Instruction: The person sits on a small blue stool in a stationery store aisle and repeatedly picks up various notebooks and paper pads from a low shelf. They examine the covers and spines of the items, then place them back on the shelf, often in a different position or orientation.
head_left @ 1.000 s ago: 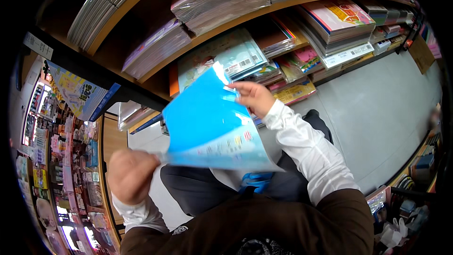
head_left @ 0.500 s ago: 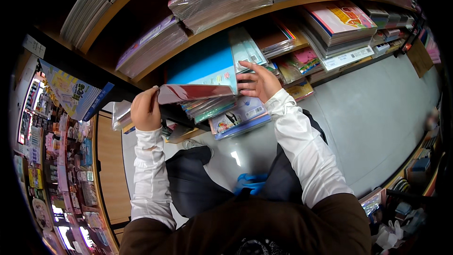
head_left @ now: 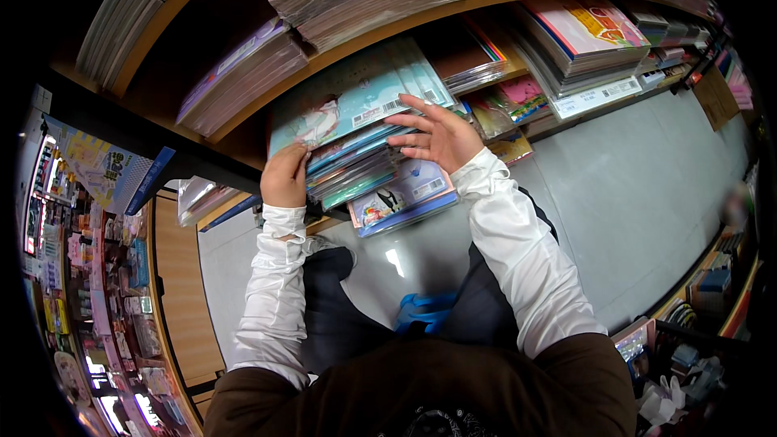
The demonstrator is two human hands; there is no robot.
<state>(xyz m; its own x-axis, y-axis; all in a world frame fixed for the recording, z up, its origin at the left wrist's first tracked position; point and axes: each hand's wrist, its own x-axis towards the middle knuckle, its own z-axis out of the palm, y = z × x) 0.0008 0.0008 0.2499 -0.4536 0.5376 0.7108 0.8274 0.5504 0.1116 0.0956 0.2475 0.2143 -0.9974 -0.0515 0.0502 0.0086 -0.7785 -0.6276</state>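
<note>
Pale blue pile: glossy flat covers showed a pinkish-white picture and a barcode; edges beneath ran blue, grey and green.
Pile's spot: lay under the wooden shelf.
Left hand: fingers sat narrow at the near left corner; grip couldn't be told.
Right hand: fingers spread wide by the near right edge.
Below: picture-covered booklet jutted out.

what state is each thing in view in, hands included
Left hand: at the light-blue folders, grip unclear
Right hand: open, spread
Light-blue folders: lying flat, stacked
Lower picture pack: flat, jutting out
Upper stack: film-wrapped, lying flat
White sleeves: creased
</note>
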